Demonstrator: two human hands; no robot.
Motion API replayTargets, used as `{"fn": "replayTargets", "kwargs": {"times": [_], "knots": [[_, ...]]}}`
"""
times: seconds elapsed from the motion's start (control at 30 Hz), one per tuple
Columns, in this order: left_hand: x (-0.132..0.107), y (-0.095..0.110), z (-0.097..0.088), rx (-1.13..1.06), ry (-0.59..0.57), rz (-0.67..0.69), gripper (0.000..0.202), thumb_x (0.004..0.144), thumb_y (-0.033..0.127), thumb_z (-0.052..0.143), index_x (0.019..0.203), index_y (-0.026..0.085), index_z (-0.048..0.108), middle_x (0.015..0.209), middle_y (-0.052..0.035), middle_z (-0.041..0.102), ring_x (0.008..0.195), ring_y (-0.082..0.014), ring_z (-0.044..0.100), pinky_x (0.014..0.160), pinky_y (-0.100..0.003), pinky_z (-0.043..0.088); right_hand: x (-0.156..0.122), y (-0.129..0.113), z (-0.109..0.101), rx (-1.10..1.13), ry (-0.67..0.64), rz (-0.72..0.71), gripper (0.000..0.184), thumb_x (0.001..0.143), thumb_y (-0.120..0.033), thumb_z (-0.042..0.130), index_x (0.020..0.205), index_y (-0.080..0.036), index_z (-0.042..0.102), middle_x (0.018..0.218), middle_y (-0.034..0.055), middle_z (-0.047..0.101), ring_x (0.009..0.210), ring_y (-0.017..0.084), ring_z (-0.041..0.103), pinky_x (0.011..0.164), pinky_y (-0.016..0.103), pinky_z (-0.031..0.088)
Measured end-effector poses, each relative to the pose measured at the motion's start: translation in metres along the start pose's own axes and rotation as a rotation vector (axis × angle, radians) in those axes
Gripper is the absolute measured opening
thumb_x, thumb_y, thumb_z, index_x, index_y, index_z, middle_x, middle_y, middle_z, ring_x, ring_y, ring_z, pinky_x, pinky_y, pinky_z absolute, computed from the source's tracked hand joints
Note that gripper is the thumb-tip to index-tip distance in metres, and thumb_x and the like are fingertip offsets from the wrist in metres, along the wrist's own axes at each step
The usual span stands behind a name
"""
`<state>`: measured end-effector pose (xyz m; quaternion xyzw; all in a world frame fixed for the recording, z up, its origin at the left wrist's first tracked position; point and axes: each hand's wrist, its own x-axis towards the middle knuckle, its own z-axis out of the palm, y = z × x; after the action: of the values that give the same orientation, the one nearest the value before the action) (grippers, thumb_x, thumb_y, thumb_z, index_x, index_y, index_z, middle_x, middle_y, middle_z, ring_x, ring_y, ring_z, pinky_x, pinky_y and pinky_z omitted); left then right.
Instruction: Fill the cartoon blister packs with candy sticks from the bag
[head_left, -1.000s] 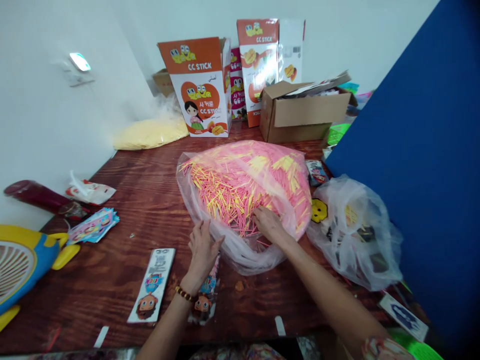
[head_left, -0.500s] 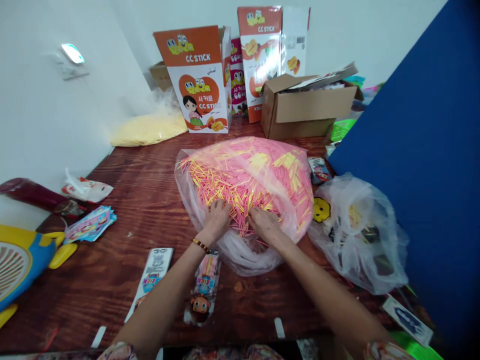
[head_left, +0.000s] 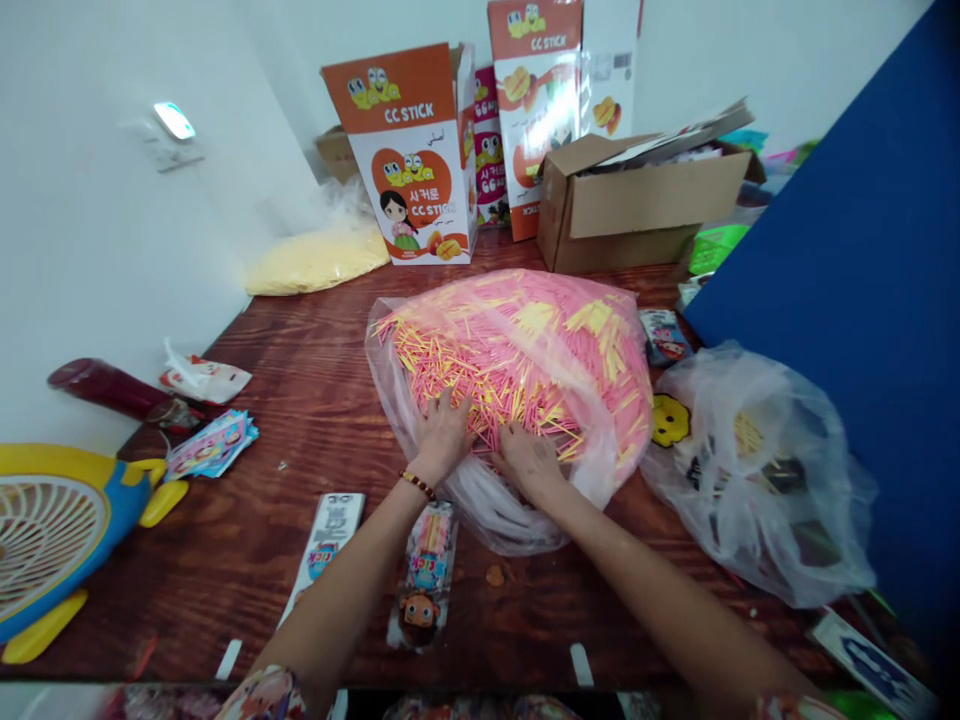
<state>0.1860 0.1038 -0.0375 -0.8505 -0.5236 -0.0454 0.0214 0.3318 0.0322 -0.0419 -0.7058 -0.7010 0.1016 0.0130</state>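
Note:
A large clear plastic bag (head_left: 510, 535) lies on its side with its mouth toward me, full of thin pink and yellow sticks (head_left: 450, 362). Both hands are at the bag's mouth. My left hand (head_left: 444, 437), with a beaded bracelet at the wrist, rests on the loose sticks, its fingers apart. Close to its right, my right hand (head_left: 529, 462) lies with its fingers out over the sticks at the front; some fingertips are hard to see. Below my left wrist is a clear packet (head_left: 424, 575) holding several sticks, with a cartoon face at its lower end.
A white printed sleeve (head_left: 330, 535) lies partly behind my left forearm. To the right sits a filled clear bag (head_left: 780, 480). Behind stand printed cartons (head_left: 412, 150) and an open cardboard box (head_left: 637, 205). A yellow-blue fan (head_left: 67, 530) and several blue wrappers (head_left: 214, 445) are left.
The whole view has shifted, so things appear farther right. My hands remain at the bag's mouth; the fingers of both look more stretched out over the sticks.

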Motion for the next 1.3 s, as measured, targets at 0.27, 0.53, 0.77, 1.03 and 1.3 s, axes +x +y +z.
{"fn": "replayTargets", "kwargs": {"times": [0.27, 0.53, 0.77, 1.03, 1.3], "knots": [[0.008, -0.014, 0.002, -0.055, -0.060, -0.116, 0.048, 0.088, 0.031, 0.058, 0.135, 0.024, 0.053, 0.139, -0.0147, 0.050, 0.121, -0.0340, 0.047, 0.089, -0.043, 0.050, 0.000, -0.013, 0.003, -0.015, -0.010, 0.014, 0.025, 0.094, -0.027, 0.046, 0.114, -0.018, 0.059, 0.113, 0.0133, 0.064, 0.093, 0.025, 0.069, 0.075, 0.037, 0.054], [-0.002, -0.006, 0.003, -0.042, 0.059, -0.019, 0.043, 0.088, 0.021, 0.053, 0.131, 0.027, 0.058, 0.146, -0.0113, 0.046, 0.128, -0.0345, 0.042, 0.099, -0.051, 0.043, 0.012, -0.024, 0.013, -0.015, 0.014, 0.045, 0.028, 0.097, -0.017, 0.035, 0.114, -0.017, 0.057, 0.107, 0.0133, 0.069, 0.092, 0.026, 0.071, 0.074, 0.036, 0.054], [-0.012, -0.029, 0.019, -0.258, 0.082, -0.021, 0.040, 0.091, 0.012, 0.043, 0.126, 0.019, 0.059, 0.132, -0.0140, 0.056, 0.121, -0.0258, 0.053, 0.101, -0.042, 0.045, 0.021, -0.030, 0.015, 0.044, -0.022, -0.090, 0.029, 0.097, -0.018, 0.035, 0.118, -0.019, 0.055, 0.110, 0.0130, 0.070, 0.095, 0.023, 0.070, 0.080, 0.033, 0.050], [-0.037, -0.051, 0.026, -0.515, 0.195, -0.005, 0.027, 0.095, 0.018, 0.042, 0.110, 0.016, 0.065, 0.110, -0.0132, 0.064, 0.104, -0.0214, 0.061, 0.095, -0.037, 0.050, 0.023, -0.036, -0.009, 0.213, -0.072, 0.073, 0.033, 0.091, -0.017, 0.043, 0.123, -0.014, 0.049, 0.102, 0.0130, 0.074, 0.097, 0.027, 0.070, 0.078, 0.033, 0.047], [-0.077, -0.051, 0.005, -0.555, 0.277, -0.110, 0.030, 0.093, 0.018, 0.047, 0.119, 0.019, 0.062, 0.117, -0.0106, 0.065, 0.112, -0.0231, 0.058, 0.100, -0.040, 0.047, 0.029, -0.035, -0.005, 0.123, -0.113, 0.002, 0.031, 0.092, -0.012, 0.037, 0.106, -0.011, 0.064, 0.109, 0.0186, 0.072, 0.108, 0.029, 0.066, 0.087, 0.037, 0.045]]}}
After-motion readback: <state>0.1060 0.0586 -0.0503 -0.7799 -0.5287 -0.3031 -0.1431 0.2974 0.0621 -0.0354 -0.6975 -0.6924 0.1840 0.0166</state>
